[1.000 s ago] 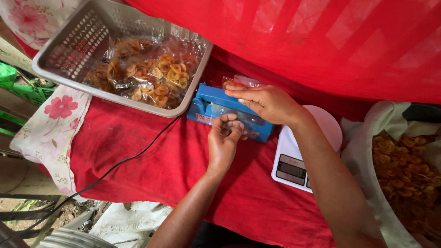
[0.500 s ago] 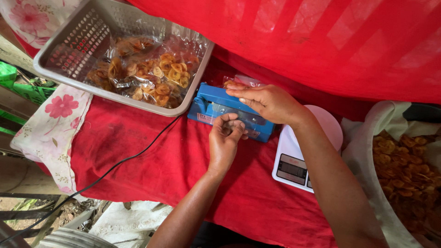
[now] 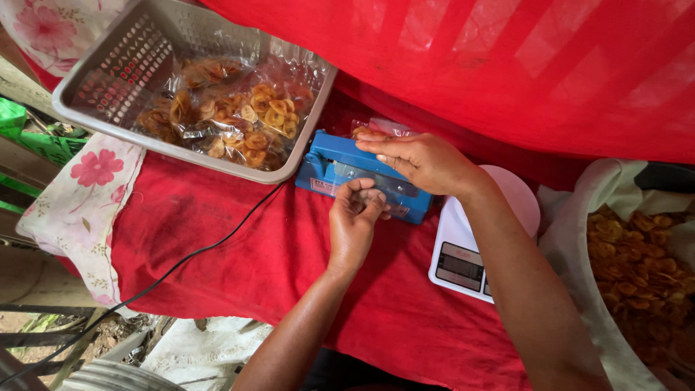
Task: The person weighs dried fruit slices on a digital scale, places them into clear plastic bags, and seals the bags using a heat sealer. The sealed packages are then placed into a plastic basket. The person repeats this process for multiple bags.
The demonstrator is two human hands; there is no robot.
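Two hands at a blue bag sealer on a red cloth.

At far left we see a grey basket [image 3: 108,65] holding clear packets of fried chips [image 3: 239,119], and a black cord [image 3: 195,253] trailing across the red cloth [image 3: 239,239]. In the middle lies the blue sealer [image 3: 340,163]; our left hand [image 3: 355,221] pinches its fingertips closed at the sealer's near edge, though we cannot tell on what. Our right hand [image 3: 423,159] lies flat and open, pressing the sealer's top, with a small clear packet [image 3: 380,128] just beyond. Right of that are a white scale [image 3: 467,257] and a sack of chips [image 3: 637,275].
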